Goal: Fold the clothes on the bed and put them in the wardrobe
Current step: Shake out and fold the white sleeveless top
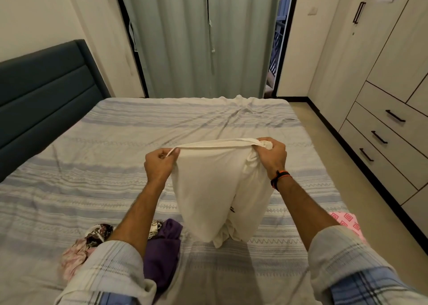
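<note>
Both hands grip the top hem of a cream shirt (215,189), left hand (159,165) pinching one end, right hand (272,156) bunching the other; it hangs over the bed (115,142), its tail touching the sheet. The bunched right corner may skew the fold. Purple cloth (162,251) lies nearby; wardrobe (370,73) stands right, shut.
</note>
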